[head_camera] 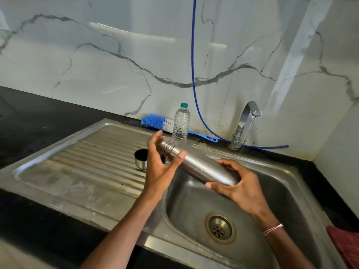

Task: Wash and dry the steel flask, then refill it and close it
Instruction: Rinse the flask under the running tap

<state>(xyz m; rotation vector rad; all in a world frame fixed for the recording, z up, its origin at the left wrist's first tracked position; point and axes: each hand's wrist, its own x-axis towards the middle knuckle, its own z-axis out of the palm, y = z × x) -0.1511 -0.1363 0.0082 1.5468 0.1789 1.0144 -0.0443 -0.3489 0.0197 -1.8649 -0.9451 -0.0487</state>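
Washing step, I reckon: right hand (236, 183) grips the flask (198, 164) base, left hand (161, 166) open at neck; next, swing mouth under tap (246, 121), 2 o'clock.

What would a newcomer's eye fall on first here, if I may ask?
The uncapped flask is tilted above the sink, its base gripped by the right hand, the left hand open beside its neck. Behind it the tap runs a stream, and a water bottle stands by the wall.
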